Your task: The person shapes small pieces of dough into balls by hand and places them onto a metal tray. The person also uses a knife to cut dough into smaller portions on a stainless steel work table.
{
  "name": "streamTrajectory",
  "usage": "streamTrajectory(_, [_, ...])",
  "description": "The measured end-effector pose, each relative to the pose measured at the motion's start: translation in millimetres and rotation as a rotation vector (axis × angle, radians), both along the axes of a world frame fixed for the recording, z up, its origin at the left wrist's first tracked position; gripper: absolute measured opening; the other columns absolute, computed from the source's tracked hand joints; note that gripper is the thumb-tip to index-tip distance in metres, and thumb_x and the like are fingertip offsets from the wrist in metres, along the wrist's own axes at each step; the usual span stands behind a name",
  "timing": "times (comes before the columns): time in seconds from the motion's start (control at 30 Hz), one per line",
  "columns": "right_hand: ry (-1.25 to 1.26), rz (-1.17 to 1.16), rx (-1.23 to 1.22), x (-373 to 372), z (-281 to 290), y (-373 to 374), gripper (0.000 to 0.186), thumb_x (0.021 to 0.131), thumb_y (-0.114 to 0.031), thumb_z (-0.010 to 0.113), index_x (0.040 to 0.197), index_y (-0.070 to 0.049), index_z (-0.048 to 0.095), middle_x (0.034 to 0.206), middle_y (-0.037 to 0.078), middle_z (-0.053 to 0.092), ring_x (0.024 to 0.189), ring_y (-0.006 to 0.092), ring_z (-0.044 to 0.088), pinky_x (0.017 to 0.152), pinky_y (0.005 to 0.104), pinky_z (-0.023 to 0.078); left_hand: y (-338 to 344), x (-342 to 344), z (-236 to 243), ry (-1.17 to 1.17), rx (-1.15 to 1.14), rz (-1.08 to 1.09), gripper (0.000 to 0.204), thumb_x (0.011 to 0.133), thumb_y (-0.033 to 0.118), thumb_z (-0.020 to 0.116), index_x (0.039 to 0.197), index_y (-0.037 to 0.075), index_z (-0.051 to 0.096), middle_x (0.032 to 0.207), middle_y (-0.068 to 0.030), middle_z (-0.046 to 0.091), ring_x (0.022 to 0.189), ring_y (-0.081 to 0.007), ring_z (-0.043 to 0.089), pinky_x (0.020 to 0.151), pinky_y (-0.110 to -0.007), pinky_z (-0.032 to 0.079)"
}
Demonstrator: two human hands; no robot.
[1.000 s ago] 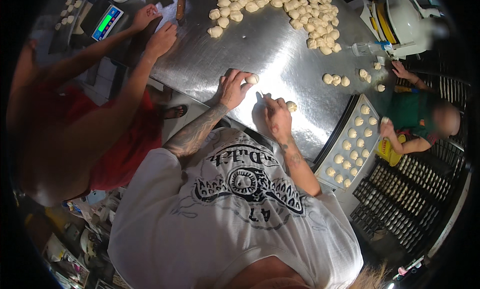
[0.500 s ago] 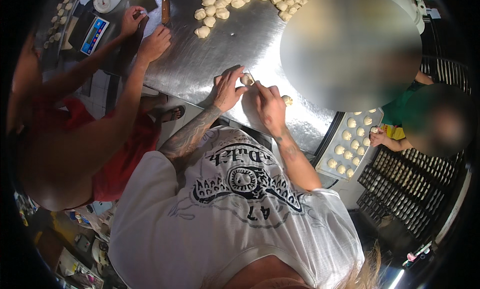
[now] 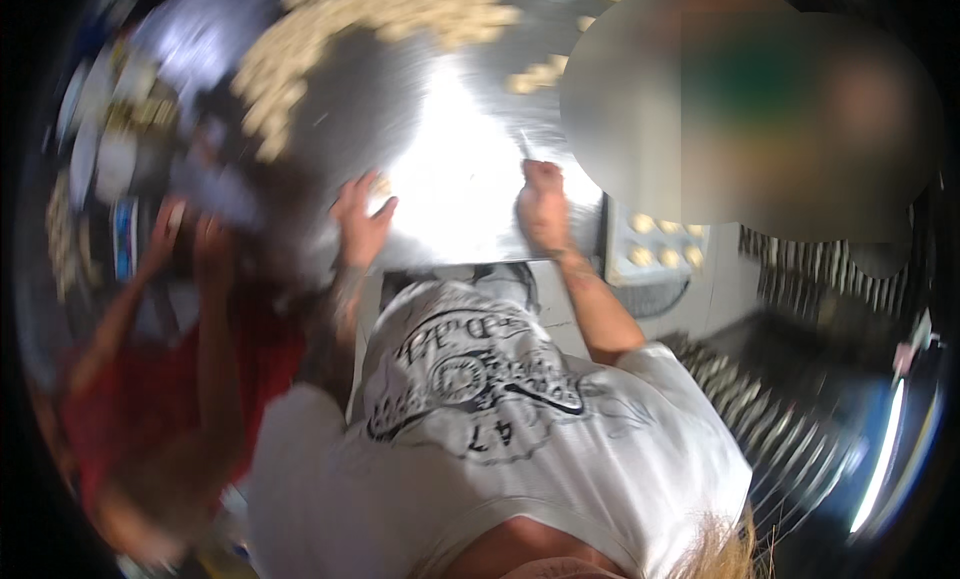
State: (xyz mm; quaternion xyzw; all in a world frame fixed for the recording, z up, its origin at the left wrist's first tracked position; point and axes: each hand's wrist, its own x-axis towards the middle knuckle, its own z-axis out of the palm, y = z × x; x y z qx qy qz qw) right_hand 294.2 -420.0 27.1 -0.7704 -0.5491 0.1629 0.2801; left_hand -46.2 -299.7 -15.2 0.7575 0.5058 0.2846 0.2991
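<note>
My left hand (image 3: 363, 219) is over the steel table, its thumb and fingers curved around a small pale dough ball (image 3: 381, 187). Further right, my right hand (image 3: 545, 204) is closed around a thin, light, narrow tool (image 3: 528, 146) that points away from me; blur hides whether it is a blade or a stick. A bare stretch of the steel table (image 3: 455, 194) lies between my two hands.
Many dough pieces (image 3: 370, 14) cover the table's far side, with a few more (image 3: 538, 76) nearer the right. A tray of dough balls (image 3: 655, 269) stands at the right edge. Close on my left, a co-worker in red (image 3: 150, 379) works near a scale (image 3: 124, 239).
My hands have moved apart: the left went left with the dough ball, the right keeps the thin tool away from it. The whole view has swung, and the picture is blurred.
</note>
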Motion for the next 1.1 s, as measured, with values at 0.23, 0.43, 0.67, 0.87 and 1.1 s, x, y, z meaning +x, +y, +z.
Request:
streamTrajectory(0.23, [0.1, 0.32, 0.097, -37, -22, 29, 0.057, 0.088, -0.025, 0.075, 0.143, -0.015, 0.067, 0.143, 0.021, 0.058, 0.132, 0.0423, 0.057, 0.113, 0.0498, 0.049, -13, 53, 29, -0.024, -0.101, 0.13, 0.041, 0.096, 0.016, 0.083, 0.131, 0.001, 0.068, 0.128, -0.0119, 0.06, 0.117, -0.0248, 0.063, 0.104, -0.04, 0.051])
streamTrajectory(0.43, [0.453, 0.278, -0.011, 25, 37, -15, 0.049, 0.089, -0.025, 0.077, 0.135, -0.014, 0.065, 0.123, 0.013, 0.062, 0.116, 0.0359, 0.064, 0.101, 0.0435, 0.055, -49, 140, 38, -0.182, -0.183, 0.01, 0.046, 0.097, 0.02, 0.084, 0.135, 0.001, 0.066, 0.132, -0.0138, 0.058, 0.121, -0.0259, 0.06, 0.105, -0.039, 0.051])
streamTrajectory(0.67, [0.321, -0.059, 0.117, 146, 96, -124, 0.039, 0.092, -0.025, 0.077, 0.129, -0.017, 0.069, 0.117, 0.005, 0.064, 0.104, 0.0248, 0.07, 0.09, 0.0406, 0.058, -87, 251, 71, -0.063, -0.146, -0.211, 0.044, 0.095, 0.017, 0.084, 0.133, 0.001, 0.067, 0.128, -0.0152, 0.06, 0.122, -0.029, 0.06, 0.109, -0.041, 0.047])
streamTrajectory(0.87, [0.452, -0.127, 0.086, 159, 133, -152, 0.037, 0.094, -0.023, 0.078, 0.13, -0.017, 0.07, 0.118, 0.006, 0.065, 0.091, 0.0221, 0.073, 0.082, 0.0381, 0.06, -104, 285, 78, -0.088, -0.162, -0.257, 0.041, 0.095, 0.014, 0.083, 0.13, 0.001, 0.068, 0.128, -0.0141, 0.061, 0.122, -0.0276, 0.06, 0.109, -0.04, 0.047])
streamTrajectory(1.1, [0.548, -0.124, 0.082, 149, 149, -165, 0.043, 0.092, -0.017, 0.083, 0.133, -0.012, 0.071, 0.122, 0.005, 0.065, 0.091, 0.0165, 0.067, 0.074, 0.0314, 0.058, -110, 292, 77, -0.073, -0.103, -0.307, 0.04, 0.096, 0.019, 0.083, 0.131, 0.003, 0.07, 0.126, -0.0109, 0.064, 0.119, -0.0249, 0.061, 0.101, -0.039, 0.05])
